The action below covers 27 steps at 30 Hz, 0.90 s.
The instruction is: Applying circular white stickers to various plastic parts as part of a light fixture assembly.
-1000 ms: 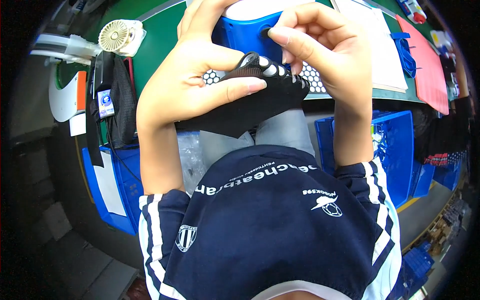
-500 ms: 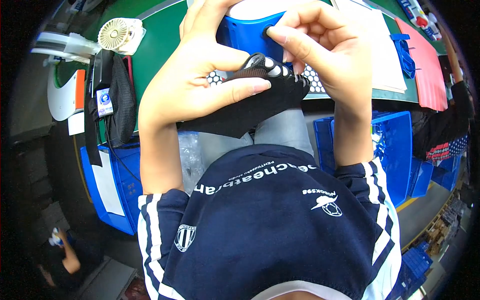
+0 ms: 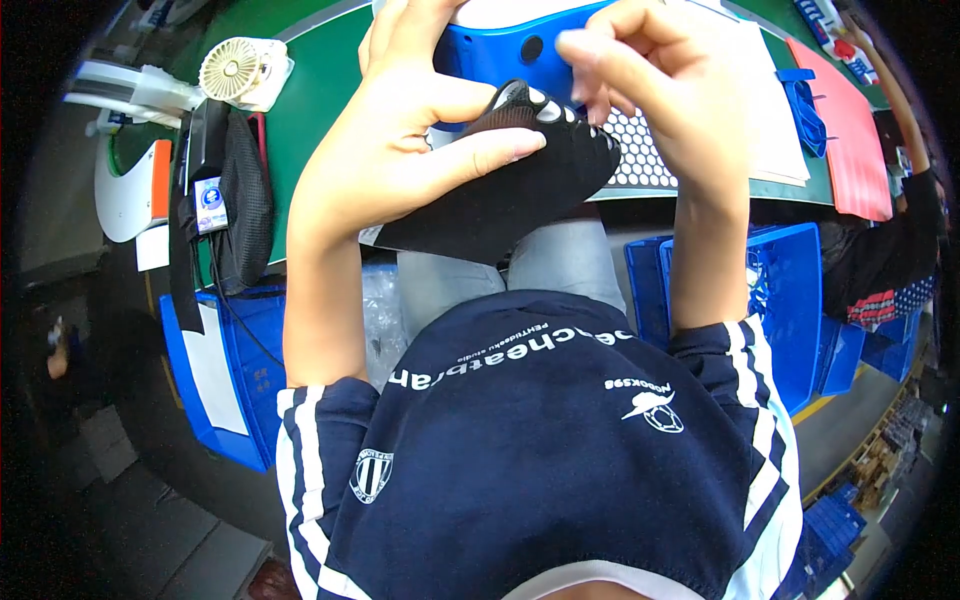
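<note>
Right hand [image 3: 672, 88] now clear of black disc [image 3: 531, 48].

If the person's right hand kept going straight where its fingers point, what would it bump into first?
Probably the blue plastic piece, around its black round spot. The right hand looks close to it, but depth is hard to judge here.

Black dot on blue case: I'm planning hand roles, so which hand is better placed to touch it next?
Probably the right hand: its fingertips are near the dot; the left hand holds black cloth.
</note>
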Each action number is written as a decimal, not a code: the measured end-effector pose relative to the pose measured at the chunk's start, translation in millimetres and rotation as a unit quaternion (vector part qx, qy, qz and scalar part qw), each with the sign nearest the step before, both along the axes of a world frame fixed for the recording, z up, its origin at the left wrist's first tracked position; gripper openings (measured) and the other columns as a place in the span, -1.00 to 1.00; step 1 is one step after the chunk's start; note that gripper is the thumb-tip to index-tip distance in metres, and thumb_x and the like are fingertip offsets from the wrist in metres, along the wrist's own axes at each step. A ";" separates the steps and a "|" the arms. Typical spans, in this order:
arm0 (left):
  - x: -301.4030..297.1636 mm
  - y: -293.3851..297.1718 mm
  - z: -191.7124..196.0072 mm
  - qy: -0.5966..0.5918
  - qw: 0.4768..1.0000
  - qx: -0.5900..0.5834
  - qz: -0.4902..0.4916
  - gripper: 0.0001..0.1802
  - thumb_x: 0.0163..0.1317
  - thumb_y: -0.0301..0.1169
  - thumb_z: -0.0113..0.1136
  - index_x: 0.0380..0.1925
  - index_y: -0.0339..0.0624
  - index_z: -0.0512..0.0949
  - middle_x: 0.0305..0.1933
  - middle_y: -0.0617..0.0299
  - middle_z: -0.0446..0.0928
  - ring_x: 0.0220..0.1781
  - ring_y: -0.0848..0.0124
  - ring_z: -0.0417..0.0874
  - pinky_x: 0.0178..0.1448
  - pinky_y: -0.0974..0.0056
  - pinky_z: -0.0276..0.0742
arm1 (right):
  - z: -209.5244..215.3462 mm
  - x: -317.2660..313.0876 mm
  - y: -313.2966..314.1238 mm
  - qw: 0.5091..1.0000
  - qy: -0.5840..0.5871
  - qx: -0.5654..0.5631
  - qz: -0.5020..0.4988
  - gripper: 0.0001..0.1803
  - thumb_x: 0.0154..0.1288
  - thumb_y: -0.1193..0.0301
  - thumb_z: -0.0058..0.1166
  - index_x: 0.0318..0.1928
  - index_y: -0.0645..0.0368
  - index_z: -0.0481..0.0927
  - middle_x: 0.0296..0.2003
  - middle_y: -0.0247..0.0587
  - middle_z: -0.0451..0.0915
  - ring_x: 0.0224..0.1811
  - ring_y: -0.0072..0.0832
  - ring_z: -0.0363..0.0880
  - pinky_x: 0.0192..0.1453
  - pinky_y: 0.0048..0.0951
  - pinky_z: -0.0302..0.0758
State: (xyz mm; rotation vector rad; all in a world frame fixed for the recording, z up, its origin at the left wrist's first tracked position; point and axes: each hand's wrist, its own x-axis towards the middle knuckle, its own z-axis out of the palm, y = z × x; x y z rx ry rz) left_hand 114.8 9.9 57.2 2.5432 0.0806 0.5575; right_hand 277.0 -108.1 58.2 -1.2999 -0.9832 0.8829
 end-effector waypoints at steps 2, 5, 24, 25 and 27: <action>0.2 -1.0 -4.1 -0.048 0.994 -0.094 -0.001 -0.76 -0.15 -0.37 0.41 -0.42 -0.16 0.64 0.26 -0.10 0.06 0.32 -0.03 0.06 0.35 0.03 -0.09 | -14.0 2.2 3.9 0.970 -0.161 0.181 0.031 -0.81 0.07 0.57 0.18 -0.27 0.26 0.49 -0.39 -0.24 0.54 -0.38 -0.61 0.52 -0.28 -0.66 0.46; 0.4 -4.6 -0.2 0.015 0.999 0.036 0.036 -0.72 -0.15 -0.33 0.42 -0.36 -0.10 0.66 0.26 -0.06 0.06 0.32 0.01 0.05 0.36 0.03 -0.11 | -20.6 -4.7 -9.2 0.947 -0.251 0.202 0.016 -0.72 -0.02 0.58 0.24 -0.24 0.24 0.48 -0.32 -0.28 0.52 -0.33 -0.65 0.45 -0.30 -0.70 0.35; 8.2 -13.5 -2.4 -0.122 0.964 -0.235 0.032 -0.78 -0.17 -0.41 0.34 -0.42 -0.14 0.64 0.22 -0.05 0.14 0.32 0.03 0.05 0.35 0.03 -0.14 | -13.7 -22.3 -11.5 0.885 -0.392 0.241 -0.076 -0.77 0.00 0.66 0.19 -0.27 0.34 0.51 -0.35 -0.17 0.57 -0.27 -0.45 0.54 -0.14 -0.53 0.46; 26.5 -2.7 -16.7 -0.123 0.964 -0.235 0.032 -0.78 -0.17 -0.41 0.34 -0.42 -0.14 0.64 0.22 -0.05 0.14 0.32 0.03 0.05 0.35 0.03 -0.14 | -12.1 -24.2 -12.1 0.885 -0.392 0.241 -0.075 -0.77 0.00 0.66 0.19 -0.27 0.34 0.51 -0.35 -0.17 0.57 -0.27 -0.45 0.54 -0.14 -0.53 0.46; 66.8 35.3 -57.3 -0.517 0.786 -0.013 -0.338 -0.82 -0.17 -0.43 0.36 -0.47 -0.16 0.63 0.22 -0.04 0.15 0.31 0.04 0.07 0.35 0.05 -0.13 | -10.0 -30.9 -11.1 0.896 -0.368 0.234 -0.084 -0.79 0.00 0.66 0.19 -0.28 0.33 0.52 -0.37 -0.16 0.57 -0.29 -0.44 0.55 -0.17 -0.52 0.47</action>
